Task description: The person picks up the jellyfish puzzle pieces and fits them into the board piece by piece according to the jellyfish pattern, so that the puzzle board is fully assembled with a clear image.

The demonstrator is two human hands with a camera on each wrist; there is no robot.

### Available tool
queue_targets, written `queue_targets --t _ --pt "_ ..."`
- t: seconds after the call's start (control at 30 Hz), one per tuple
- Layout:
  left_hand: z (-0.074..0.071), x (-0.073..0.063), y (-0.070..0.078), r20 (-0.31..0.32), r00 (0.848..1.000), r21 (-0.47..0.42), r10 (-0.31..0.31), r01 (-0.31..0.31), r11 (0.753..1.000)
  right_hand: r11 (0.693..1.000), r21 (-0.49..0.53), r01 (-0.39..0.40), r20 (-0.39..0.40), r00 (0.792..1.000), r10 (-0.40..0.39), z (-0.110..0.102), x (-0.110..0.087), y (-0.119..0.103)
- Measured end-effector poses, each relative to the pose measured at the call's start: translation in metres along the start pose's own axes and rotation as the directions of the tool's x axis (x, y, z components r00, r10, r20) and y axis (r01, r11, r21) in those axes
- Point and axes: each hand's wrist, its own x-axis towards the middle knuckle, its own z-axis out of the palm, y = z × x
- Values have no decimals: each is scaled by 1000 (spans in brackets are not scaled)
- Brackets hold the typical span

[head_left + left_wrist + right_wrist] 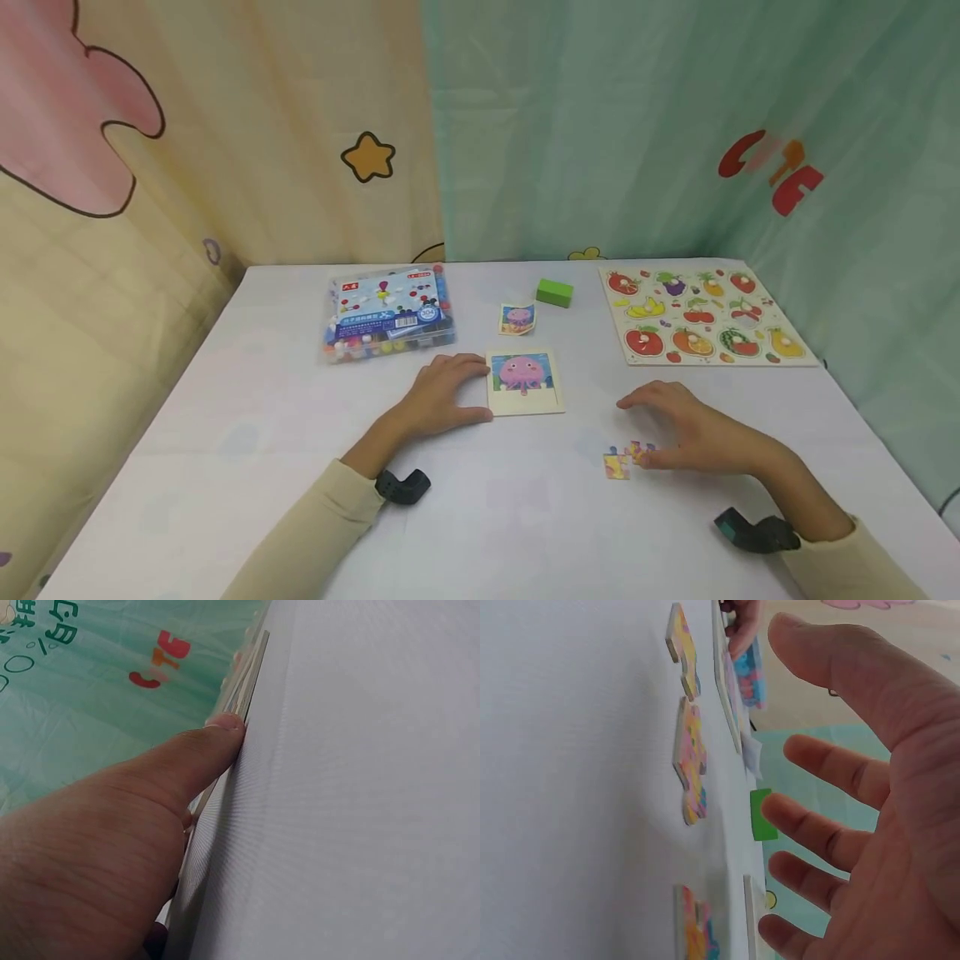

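Head cam: nearest were 2 beige sleeves w/ 2 dark wrist units, 1 per arm, over a white counter. R hand was near right, thumb & fingers spread wide, nothing gripped, thumb tip right by the loose puzzle pcs. Pc count varied by view: head gave 2 fairly clear, any more partly behind the thumb; R wrist cam gave 3, two end to end (touching or just apart, couldn't tell), third a bit off, cut by the frame edge.

L hand, slightly farther & left: thumb straight, well apart from the fingers, tips against left edge of 1 puzzle board. L wrist cam had that board edge-on, thumb tip on it, other fingers mostly hidden. Only head showed its face: pink sea creature up top, plain lower part.

Past the board: 1 small pic card, same creature; 1 green block just beyond, to the right. Far left, 1 clear plastic box of coloured bits, blue label up. Far right, 1 fruit board, 11 big pics, rows of 4-3-4.

Backmost: beige curtain w/ 1 orange star, & green curtain. L wrist cam alone caught dark green lettering w/ a % sign.
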Motion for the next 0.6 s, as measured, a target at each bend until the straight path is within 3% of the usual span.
queue_targets --t 0.17,0.4,0.6 --pt "2 -2 1 -16 1000 -7 -6 6 1000 997 -28 70 -103 992 -73 16 -12 -1" --pt "4 -3 1 -4 1000 -17 -17 17 1000 992 55 111 -139 985 -102 37 -9 2" --pt "0 -1 3 -10 1000 -6 0 0 1000 992 54 114 -165 981 -103 43 -8 2"
